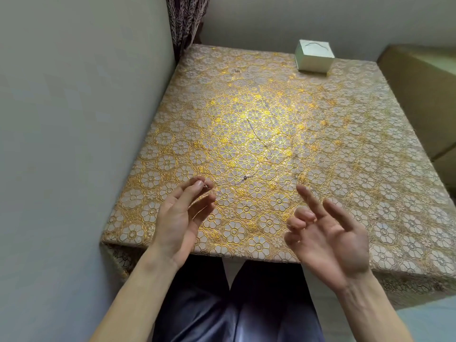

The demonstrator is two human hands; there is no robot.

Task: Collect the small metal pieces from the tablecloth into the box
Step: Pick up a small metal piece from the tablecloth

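Note:
The cream box (314, 56) stands shut at the far right of the gold floral tablecloth (345, 149). A small metal piece (245, 178) lies on the cloth just beyond my hands, with a thin chain-like line running off it. Another tiny dark piece (237, 70) lies at the far left of the cloth. My left hand (182, 218) hovers over the near left corner, and its thumb and forefinger pinch a tiny shiny metal piece (206, 186). My right hand (328, 233) is palm up over the near edge, fingers loosely bent, holding nothing.
A grey wall (74, 144) runs close along the table's left side, with a dark curtain (187, 21) at the far corner. A brown cardboard box (424, 95) stands beside the table on the right. My knees in dark trousers (234, 304) are at the near edge.

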